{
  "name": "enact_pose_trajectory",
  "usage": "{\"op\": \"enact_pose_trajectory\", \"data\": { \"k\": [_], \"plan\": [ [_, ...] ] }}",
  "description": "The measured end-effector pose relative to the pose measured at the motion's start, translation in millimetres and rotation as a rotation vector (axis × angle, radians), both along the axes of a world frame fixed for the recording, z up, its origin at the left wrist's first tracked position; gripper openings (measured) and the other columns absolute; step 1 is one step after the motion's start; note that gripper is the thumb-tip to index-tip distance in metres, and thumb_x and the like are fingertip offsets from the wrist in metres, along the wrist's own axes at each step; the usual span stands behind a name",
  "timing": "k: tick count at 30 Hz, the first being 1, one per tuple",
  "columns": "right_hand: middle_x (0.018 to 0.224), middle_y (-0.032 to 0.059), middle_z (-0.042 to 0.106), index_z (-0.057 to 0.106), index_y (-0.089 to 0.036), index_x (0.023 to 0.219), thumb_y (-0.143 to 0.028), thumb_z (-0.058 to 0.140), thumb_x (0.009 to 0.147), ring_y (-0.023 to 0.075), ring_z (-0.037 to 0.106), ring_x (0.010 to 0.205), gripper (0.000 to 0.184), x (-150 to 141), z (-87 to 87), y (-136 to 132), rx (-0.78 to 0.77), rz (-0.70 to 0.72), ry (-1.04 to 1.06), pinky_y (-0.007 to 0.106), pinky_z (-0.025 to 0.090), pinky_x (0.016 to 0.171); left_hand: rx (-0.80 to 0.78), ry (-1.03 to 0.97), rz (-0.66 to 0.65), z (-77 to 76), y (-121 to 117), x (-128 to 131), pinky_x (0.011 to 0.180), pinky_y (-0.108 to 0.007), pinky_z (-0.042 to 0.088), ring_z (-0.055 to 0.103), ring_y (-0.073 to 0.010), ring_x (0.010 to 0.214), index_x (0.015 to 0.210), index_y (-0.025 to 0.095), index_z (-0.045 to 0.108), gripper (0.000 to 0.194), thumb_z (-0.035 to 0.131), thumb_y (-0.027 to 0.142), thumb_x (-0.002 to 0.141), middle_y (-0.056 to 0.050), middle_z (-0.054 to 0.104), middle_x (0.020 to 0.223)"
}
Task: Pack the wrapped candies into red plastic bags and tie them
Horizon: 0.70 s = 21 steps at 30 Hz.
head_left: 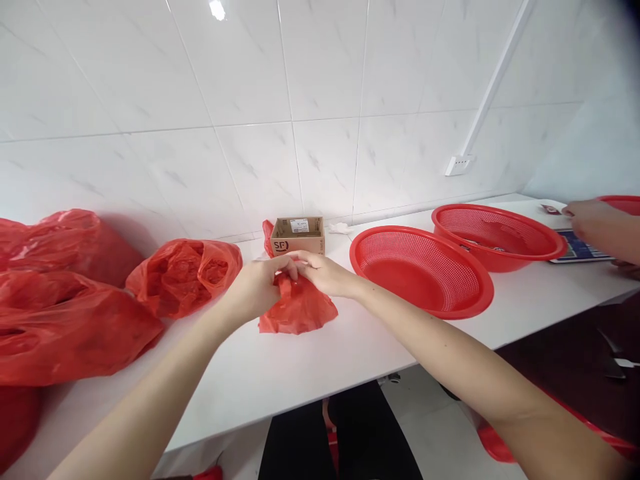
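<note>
A thin red plastic bag (300,310) hangs from my two hands over the white table, its lower edge spread out towards me. My left hand (260,283) pinches the gathered top of the bag from the left. From the right, my right hand (317,270) closes on the same gathered part, and the fingertips of both hands meet there. Just behind them stands an open cardboard box (299,233) with a white label inside. Whatever the bag contains, if anything, cannot be made out.
Several full red bags (70,327) crowd the table's left side, one smaller red bag (185,277) beside them. To the right are a red mesh basket (420,270) and a second red basket (500,233). Another person's hand (595,223) is at far right, near a tablet-like screen (580,245).
</note>
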State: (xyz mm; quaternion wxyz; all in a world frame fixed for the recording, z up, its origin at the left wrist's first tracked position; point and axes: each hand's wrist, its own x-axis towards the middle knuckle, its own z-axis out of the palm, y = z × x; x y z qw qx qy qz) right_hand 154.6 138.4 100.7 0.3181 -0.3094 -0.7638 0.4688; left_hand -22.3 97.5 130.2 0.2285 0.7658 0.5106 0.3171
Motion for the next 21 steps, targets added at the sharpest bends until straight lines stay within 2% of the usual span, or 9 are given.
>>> {"op": "enact_pose_trajectory", "data": {
  "k": [3, 6, 8, 10, 12, 14, 16, 19, 21],
  "plan": [
    [0.13, 0.0029, 0.059, 0.057, -0.027, 0.126, -0.028, 0.041, 0.099, 0.0161, 0.051, 0.122, 0.031, 1.6, -5.7, 3.0, -0.067, 0.08, 0.073, 0.035, 0.04, 0.104, 0.206, 0.107, 0.091, -15.3, -0.6, 0.2, 0.053, -0.026, 0.031, 0.056, -0.0187, 0.07, 0.095, 0.025, 0.065, 0.036, 0.049, 0.007, 0.069, -0.001, 0.067, 0.086],
    [0.121, 0.0048, 0.063, 0.06, -0.024, 0.12, -0.028, 0.047, 0.097, 0.0156, 0.058, 0.111, 0.027, 7.4, -1.8, -2.8, -0.177, 0.11, 0.111, 0.033, 0.046, 0.097, 0.34, 0.167, 0.101, -23.9, -1.0, -3.1, 0.061, -0.027, 0.039, 0.061, -0.0208, 0.086, 0.109, 0.026, 0.062, 0.037, 0.049, 0.012, 0.077, -0.004, 0.066, 0.111],
    [0.109, 0.006, 0.067, 0.064, -0.019, 0.11, -0.031, 0.049, 0.096, 0.0149, 0.063, 0.098, 0.024, 12.6, 2.8, -6.6, -0.241, 0.148, 0.105, 0.031, 0.05, 0.088, 0.414, 0.21, 0.059, -26.7, -1.7, -6.2, 0.067, -0.028, 0.044, 0.063, -0.0209, 0.092, 0.116, 0.027, 0.061, 0.035, 0.047, 0.016, 0.085, -0.005, 0.066, 0.115],
    [0.099, 0.0054, 0.069, 0.065, -0.017, 0.099, -0.034, 0.048, 0.097, 0.0138, 0.065, 0.091, 0.025, 19.1, 6.8, -5.9, -0.197, 0.148, 0.066, 0.029, 0.051, 0.084, 0.463, 0.266, 0.022, -29.6, -4.2, -9.8, 0.069, -0.028, 0.046, 0.064, -0.021, 0.095, 0.123, 0.028, 0.06, 0.035, 0.044, 0.023, 0.092, -0.004, 0.068, 0.117],
    [0.094, 0.0032, 0.07, 0.064, -0.018, 0.09, -0.037, 0.045, 0.097, 0.0121, 0.065, 0.088, 0.028, 27.8, 9.0, 2.6, -0.058, 0.013, -0.087, 0.026, 0.049, 0.082, 0.462, 0.326, 0.038, -34.7, -9.6, -14.2, 0.066, -0.028, 0.046, 0.066, -0.0218, 0.095, 0.123, 0.028, 0.062, 0.033, 0.042, 0.029, 0.095, -0.004, 0.07, 0.115],
    [0.092, 0.0014, 0.072, 0.062, -0.019, 0.083, -0.038, 0.046, 0.096, 0.0116, 0.064, 0.086, 0.029, 38.5, 8.0, 18.8, 0.062, -0.202, -0.298, 0.024, 0.047, 0.076, 0.443, 0.367, 0.066, -42.3, -18.1, -19.9, 0.065, -0.03, 0.047, 0.066, -0.0235, 0.097, 0.116, 0.027, 0.066, 0.031, 0.042, 0.032, 0.096, -0.004, 0.072, 0.111],
    [0.095, 0.0014, 0.073, 0.061, -0.019, 0.077, -0.037, 0.048, 0.094, 0.0128, 0.063, 0.084, 0.028, 49.3, 3.1, 38.8, 0.109, -0.375, -0.438, 0.023, 0.044, 0.07, 0.423, 0.362, 0.017, -50.5, -28.2, -26.4, 0.071, -0.032, 0.05, 0.063, -0.0257, 0.107, 0.105, 0.026, 0.069, 0.028, 0.044, 0.03, 0.095, -0.005, 0.072, 0.114],
    [0.095, 0.0028, 0.073, 0.061, -0.018, 0.072, -0.034, 0.051, 0.091, 0.0145, 0.061, 0.079, 0.027, 59.1, -8.5, 62.3, 0.095, -0.479, -0.49, 0.024, 0.04, 0.063, 0.348, 0.278, -0.103, -56.3, -41.1, -33.7, 0.092, -0.041, 0.047, 0.049, -0.0288, 0.126, 0.087, 0.025, 0.07, 0.025, 0.046, 0.029, 0.093, -0.006, 0.063, 0.131],
    [0.092, 0.0026, 0.073, 0.061, -0.019, 0.071, -0.035, 0.052, 0.089, 0.0145, 0.06, 0.076, 0.026, 58.7, -14.6, 68.7, 0.088, -0.497, -0.49, 0.024, 0.038, 0.061, 0.196, 0.168, -0.125, -52.7, -44.4, -33.7, 0.103, -0.047, 0.039, 0.039, -0.031, 0.134, 0.078, 0.024, 0.069, 0.029, 0.047, 0.034, 0.093, -0.005, 0.051, 0.144]
  ]
}}
